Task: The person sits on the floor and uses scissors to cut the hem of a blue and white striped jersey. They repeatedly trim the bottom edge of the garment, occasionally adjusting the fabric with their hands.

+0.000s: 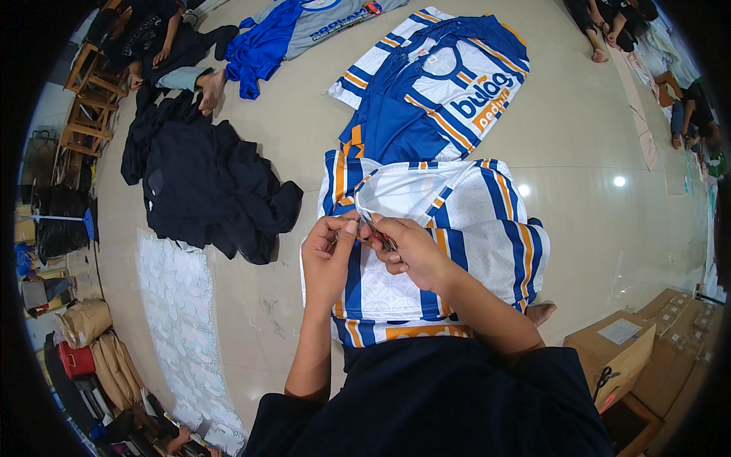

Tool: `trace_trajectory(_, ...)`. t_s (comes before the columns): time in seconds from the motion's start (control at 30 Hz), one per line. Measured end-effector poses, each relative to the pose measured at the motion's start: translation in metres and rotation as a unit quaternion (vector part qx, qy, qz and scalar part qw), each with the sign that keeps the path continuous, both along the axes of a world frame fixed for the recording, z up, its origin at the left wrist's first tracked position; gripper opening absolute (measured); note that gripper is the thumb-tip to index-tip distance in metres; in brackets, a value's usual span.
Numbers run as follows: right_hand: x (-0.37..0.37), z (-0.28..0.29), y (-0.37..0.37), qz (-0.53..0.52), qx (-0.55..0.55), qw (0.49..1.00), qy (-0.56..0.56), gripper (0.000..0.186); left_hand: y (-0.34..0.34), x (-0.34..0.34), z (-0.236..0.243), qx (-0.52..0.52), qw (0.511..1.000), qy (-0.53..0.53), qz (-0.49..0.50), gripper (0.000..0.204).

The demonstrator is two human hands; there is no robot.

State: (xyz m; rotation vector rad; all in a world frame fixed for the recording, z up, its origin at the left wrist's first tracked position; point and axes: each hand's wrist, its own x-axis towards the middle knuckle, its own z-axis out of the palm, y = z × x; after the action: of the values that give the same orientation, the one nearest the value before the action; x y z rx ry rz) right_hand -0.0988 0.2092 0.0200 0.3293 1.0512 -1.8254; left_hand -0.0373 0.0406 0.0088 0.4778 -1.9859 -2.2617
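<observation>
While spread across the lap, striped jersey point(426, 251), both hands' point(329, 255) fingers point(346, 227) pinched on its white edge.

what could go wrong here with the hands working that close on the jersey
1. The right hand seems to hold a small tool right at the fabric edge that the left hand pinches; a slip might nick the striped jersey or a fingertip.
2. The jersey is bunched on the lap, so a layer beneath could get caught unseen.
3. More jerseys lie on the bare floor and may pick up dirt.
</observation>
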Motion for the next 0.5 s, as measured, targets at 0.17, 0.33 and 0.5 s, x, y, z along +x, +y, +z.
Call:
trace_trajectory(0.17, 0.0001, 0.0034, -0.0016, -0.004, 0.009, 1.000, 0.008, 0.033, 0.0003, 0.0020, 0.0002, -0.001, 1.000, 0.006, -0.011, 0.009)
trace_trajectory(0.33, -0.0001, 0.0028, -0.0024, 0.002, 0.006, 1.000, 0.016, 0.031, -0.0005, 0.0023, 0.0002, 0.012, 1.000, 0.009, -0.018, 0.009)
trace_trajectory(0.5, -0.0001, 0.0006, -0.0027, -0.008, 0.007, 1.000, 0.013, 0.029, -0.0002, 0.0026, 0.0029, -0.001, 1.000, 0.001, -0.024, 0.008)
